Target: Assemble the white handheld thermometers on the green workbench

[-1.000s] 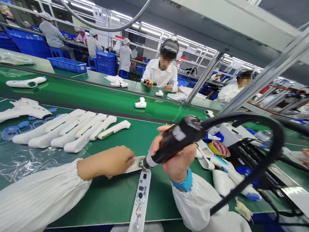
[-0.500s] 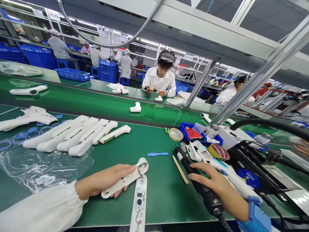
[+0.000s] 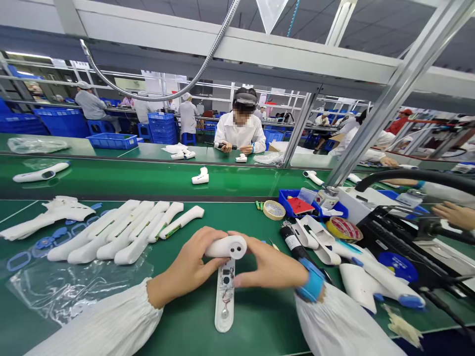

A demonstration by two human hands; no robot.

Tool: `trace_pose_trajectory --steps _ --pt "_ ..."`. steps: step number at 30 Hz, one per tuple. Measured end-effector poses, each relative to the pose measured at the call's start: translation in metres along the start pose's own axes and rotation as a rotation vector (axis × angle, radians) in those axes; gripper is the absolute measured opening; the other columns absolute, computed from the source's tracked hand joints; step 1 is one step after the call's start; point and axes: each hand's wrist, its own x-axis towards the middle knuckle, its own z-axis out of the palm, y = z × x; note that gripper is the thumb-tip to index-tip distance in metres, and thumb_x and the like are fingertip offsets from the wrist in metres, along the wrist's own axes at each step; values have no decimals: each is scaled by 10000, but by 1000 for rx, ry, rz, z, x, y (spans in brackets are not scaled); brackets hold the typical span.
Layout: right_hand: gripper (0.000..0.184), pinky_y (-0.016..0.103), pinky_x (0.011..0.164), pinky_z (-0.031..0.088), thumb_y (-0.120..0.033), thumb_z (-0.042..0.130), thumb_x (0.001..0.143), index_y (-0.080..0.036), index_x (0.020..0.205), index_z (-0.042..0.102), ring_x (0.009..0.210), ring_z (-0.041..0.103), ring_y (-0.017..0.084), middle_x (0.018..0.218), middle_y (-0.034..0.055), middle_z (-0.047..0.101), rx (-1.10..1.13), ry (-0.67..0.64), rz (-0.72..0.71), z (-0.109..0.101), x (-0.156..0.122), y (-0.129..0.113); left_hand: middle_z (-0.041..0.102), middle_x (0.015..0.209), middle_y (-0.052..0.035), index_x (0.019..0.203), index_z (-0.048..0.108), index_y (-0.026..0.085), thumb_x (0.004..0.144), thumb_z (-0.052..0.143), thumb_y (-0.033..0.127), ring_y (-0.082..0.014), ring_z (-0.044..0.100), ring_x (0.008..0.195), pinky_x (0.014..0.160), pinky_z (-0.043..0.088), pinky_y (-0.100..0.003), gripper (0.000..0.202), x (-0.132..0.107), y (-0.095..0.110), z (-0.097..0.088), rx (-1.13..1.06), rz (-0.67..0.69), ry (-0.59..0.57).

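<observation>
My left hand grips a white thermometer housing half, thumb below and fingers over its top. Its rounded end with two dark holes points toward me. Below it hangs the matching white half with a circuit board, its wires and round parts facing up. My right hand closes on the pair from the right, fingertips at the rounded end and thumb beside the board. The fingers hide part of the joint between the halves. A black electric screwdriver lies beyond my right wrist, partly covered by it.
Several white thermometer housings lie in a row at left, beside a clear plastic bag. A tape roll, a blue parts bin and white housing pieces crowd the right. Across the green conveyor sits a co-worker.
My right hand has left the electric screwdriver and come to the thermometer housing. My left hand has moved right and turned the housing half so its holed end faces me.
</observation>
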Motion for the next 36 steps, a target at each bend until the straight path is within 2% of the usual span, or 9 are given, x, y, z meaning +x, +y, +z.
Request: trace_pose_trajectory --steps 2,4,9,15,20,27,30,32,36 --pt "440 376 819 481 -350 718 621 -202 1022 612 883 602 210 937 26 657 169 -168 -14 9 24 8 537 1042 -58 1075 471 227 811 528 224 -190 494 967 844 399 -326 270 2 -5 0 21 -8 18" --pt "310 340 760 490 -341 691 653 -171 904 631 784 602 172 825 1 649 358 -235 22 19 38 17 540 1029 -55 1068 471 224 810 526 218 -190 499 954 832 404 -328 264 3 -10 1 22 -45 29" --pt "324 291 728 464 -286 710 647 -155 922 600 779 575 147 828 3 615 698 -182 192 44 39 34 540 997 -34 1063 481 237 795 543 208 -184 503 922 795 411 -316 277 -2 -14 0 -16 -149 5" --pt "312 311 770 441 -242 703 657 -166 935 586 809 574 164 839 2 617 768 -163 273 52 37 38 541 1000 -27 1071 484 253 794 537 218 -190 504 916 785 403 -315 284 -3 -18 0 -33 -213 -9" --pt "288 318 775 439 -206 684 665 -167 933 584 806 573 162 862 3 616 748 -124 282 55 38 36 542 990 -21 1069 489 253 795 538 234 -188 503 906 777 400 -308 279 -5 -20 2 -36 -233 -6" --pt "252 285 717 449 -212 694 647 -171 874 592 773 567 146 815 -15 617 802 -48 324 59 38 32 541 1000 -21 1062 496 250 789 553 244 -185 501 914 793 392 -305 279 -4 -21 1 -60 -249 24" --pt "271 243 675 447 -211 716 624 -165 854 582 717 562 113 767 -28 609 886 2 319 63 39 31 547 1008 -32 1056 504 240 777 563 237 -195 500 932 810 386 -313 285 -4 -22 2 -73 -242 77" --pt "281 230 614 456 -230 716 625 -164 850 560 606 556 86 696 -43 592 969 15 345 66 40 30 549 1024 -39 1056 510 234 772 568 249 -201 501 947 820 386 -314 290 -4 -22 3 -117 -252 140" --pt "329 207 448 448 -322 698 637 -188 856 493 438 532 80 573 -68 554 1123 -69 469 67 39 27 563 1038 -47 1094 484 213 766 578 346 -195 525 919 782 412 -291 367 -3 -21 4 -378 -399 282"
